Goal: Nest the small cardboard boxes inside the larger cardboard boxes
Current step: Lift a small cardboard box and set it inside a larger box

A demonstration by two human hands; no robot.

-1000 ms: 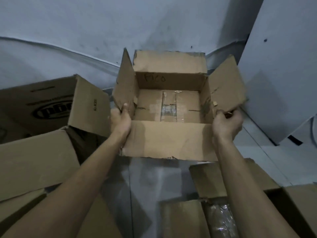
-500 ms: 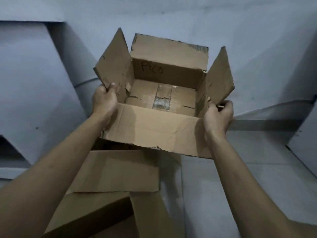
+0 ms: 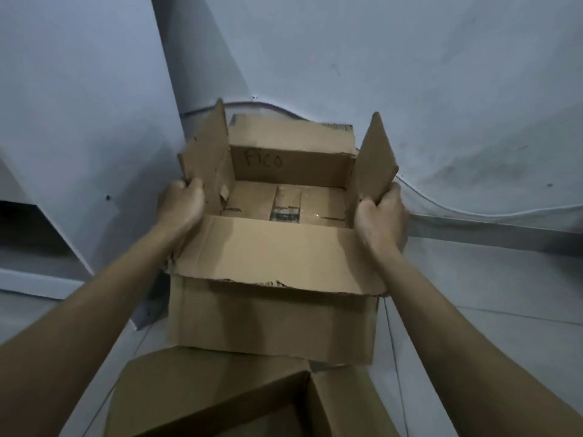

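Note:
An open brown cardboard box (image 3: 271, 316) with "Fico" written inside its far wall sits in the middle of the view, all its flaps raised or folded out. My left hand (image 3: 181, 205) grips the base of its left flap. My right hand (image 3: 381, 216) grips the base of its right flap. The inside holds nothing but clear tape along the bottom seam. Another open cardboard box (image 3: 220, 395) lies nearer to me at the bottom edge, its flaps spread out; the held box's lower edge meets it.
A pale grey floor (image 3: 489, 310) and grey walls (image 3: 410, 74) surround the boxes. A thin cable (image 3: 473, 212) runs along the wall's foot at the right. A wall corner (image 3: 170, 89) stands at the left with a dark gap (image 3: 25, 222) beside it.
The view has swung left and the box has come down in front of me; its front wall now shows. Both hands keep their grip on the side flaps.

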